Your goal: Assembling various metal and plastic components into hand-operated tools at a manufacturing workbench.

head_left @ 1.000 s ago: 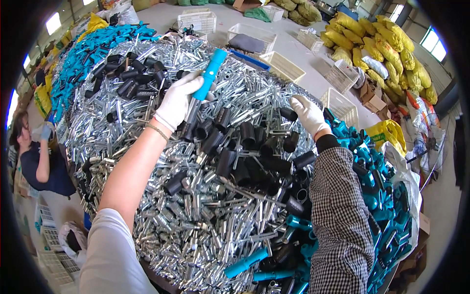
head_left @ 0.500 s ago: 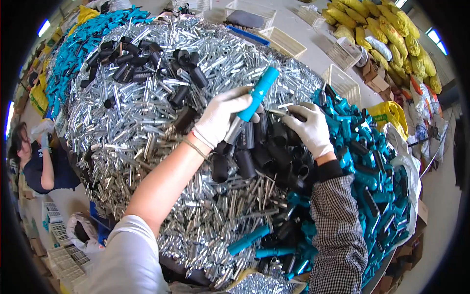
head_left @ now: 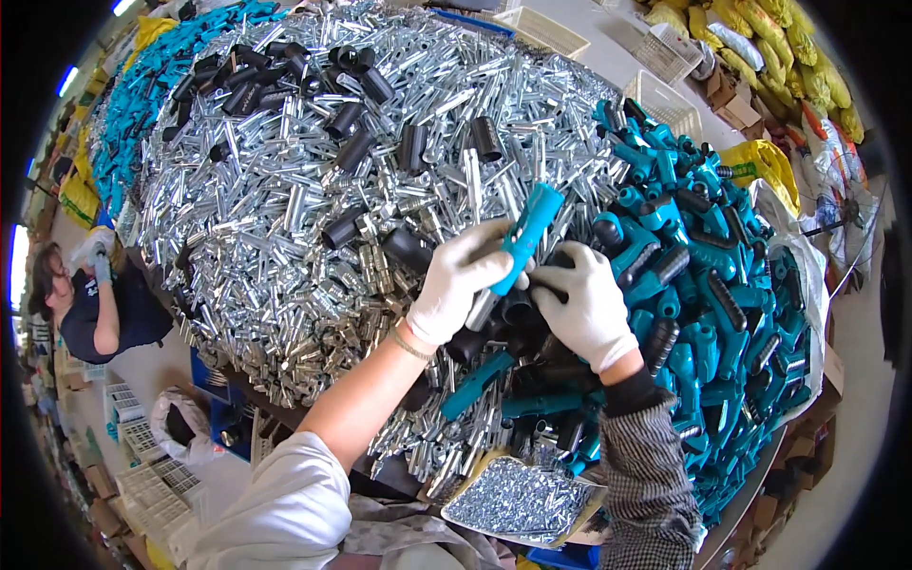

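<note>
Yellow sacks [head_left: 760, 28], far right corner.

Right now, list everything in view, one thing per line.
metal tubes: a great heap, silver, centre and left of the table
black sleeves: many, black, scattered on the heap
teal handles: a large pile, teal, right side
tray of small metal parts: one, silver, near edge
white baskets: three, top
yellow bags: many, top right
co-worker: one, seated, far left
teal-handled tool: one, in the left hand
left hand: white glove, gripping the tool
right hand: white glove, on black sleeves
</note>
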A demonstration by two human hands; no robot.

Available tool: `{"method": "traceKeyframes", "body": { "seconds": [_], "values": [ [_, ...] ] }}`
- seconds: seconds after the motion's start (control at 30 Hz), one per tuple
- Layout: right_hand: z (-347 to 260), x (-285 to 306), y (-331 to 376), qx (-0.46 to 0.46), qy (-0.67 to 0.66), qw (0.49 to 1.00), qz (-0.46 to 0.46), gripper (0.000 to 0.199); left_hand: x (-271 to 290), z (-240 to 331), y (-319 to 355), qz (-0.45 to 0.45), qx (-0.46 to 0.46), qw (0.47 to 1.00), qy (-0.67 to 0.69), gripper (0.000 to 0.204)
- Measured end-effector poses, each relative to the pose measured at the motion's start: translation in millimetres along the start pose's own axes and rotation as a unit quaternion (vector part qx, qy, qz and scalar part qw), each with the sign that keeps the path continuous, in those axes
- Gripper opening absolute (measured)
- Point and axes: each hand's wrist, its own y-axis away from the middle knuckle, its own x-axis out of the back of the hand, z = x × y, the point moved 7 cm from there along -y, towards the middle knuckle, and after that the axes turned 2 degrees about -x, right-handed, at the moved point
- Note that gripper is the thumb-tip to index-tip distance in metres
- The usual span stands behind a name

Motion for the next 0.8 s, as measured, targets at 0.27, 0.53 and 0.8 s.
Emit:
{"method": "traceKeyframes", "body": {
  "seconds": [0.27,0.53,0.8],
  "values": [
    [17,32,-56,0.258,0.087,0.910,-0.311,0.016,11,15,-13,0.018,0.043,0.997,-0.064,0.061],
    [72,-29,-301,0.098,-0.072,0.993,-0.007,0.038,74,117,-164,-0.009,-0.084,0.995,-0.061,0.044],
    [80,-108,-355,-0.021,0.005,0.997,-0.079,0.051,148,91,-225,0.056,-0.014,0.995,-0.081,0.044]
  ]
}}
